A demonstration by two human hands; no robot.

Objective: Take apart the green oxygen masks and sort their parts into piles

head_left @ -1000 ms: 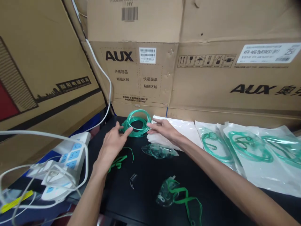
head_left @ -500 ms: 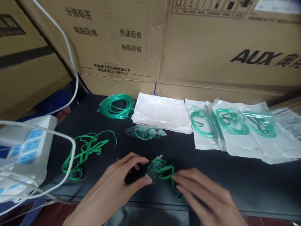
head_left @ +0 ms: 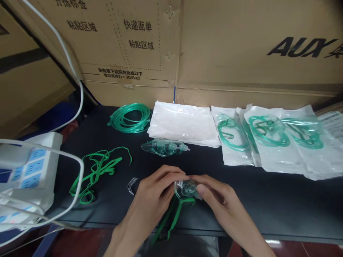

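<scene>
A clear mask [head_left: 186, 189] is held between both hands near the front edge of the dark table. My left hand [head_left: 158, 192] grips its left side, fingers bent over the top. On the right side, my right hand [head_left: 217, 196] pinches the mask with thumb and fingers. A green strap [head_left: 175, 217] hangs from the mask toward the table edge. Behind the hands lie more clear masks [head_left: 164, 147], nested together. Thin metal strips [head_left: 132, 185] rest left of my left hand, and a tangle of green straps [head_left: 100, 169] lies farther left.
Coiled green tubing [head_left: 130, 118] and a stack of white pouches [head_left: 184, 123] sit at the back. Packed pouches with green tubing [head_left: 278, 142] lie at the right. A power strip [head_left: 40, 167] with white cables stands left. Cardboard boxes [head_left: 227, 46] rise behind.
The mask has turned, its strap now hanging toward the front left. My right hand has moved from the strap onto the mask. The view has shifted slightly, and the metal strips are now uncovered.
</scene>
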